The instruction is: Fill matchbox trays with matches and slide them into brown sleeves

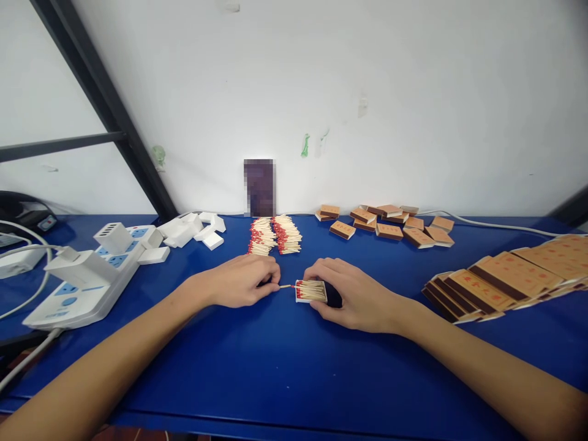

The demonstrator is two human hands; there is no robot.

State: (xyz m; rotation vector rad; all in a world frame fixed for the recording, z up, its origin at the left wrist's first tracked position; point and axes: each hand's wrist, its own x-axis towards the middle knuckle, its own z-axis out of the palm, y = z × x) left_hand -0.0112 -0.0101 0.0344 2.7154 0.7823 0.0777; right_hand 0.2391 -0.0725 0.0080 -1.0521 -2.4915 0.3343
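Between the thumb and fingertips of my left hand (248,280) is a single match (285,286), its red head pointing right at the matchbox tray. My right hand (351,294) is closed around the sides of the small white matchbox tray (311,301), thumb at the near side and fingers at the far side. Red-tipped matches (311,288) lie inside the tray, heads mostly toward the left. Just beyond my hands, two piles of loose matches (274,236) lie side by side on the blue table (257,361).
Several tan matchboxes (389,231) lie scattered at the back right. Overlapping rows of matchbox sleeves (509,278) cover the right side. A white power strip (87,300) with plugged-in adapters and white blocks (184,229) sits left. A pixelated dark rectangle (260,188) stands against the wall.
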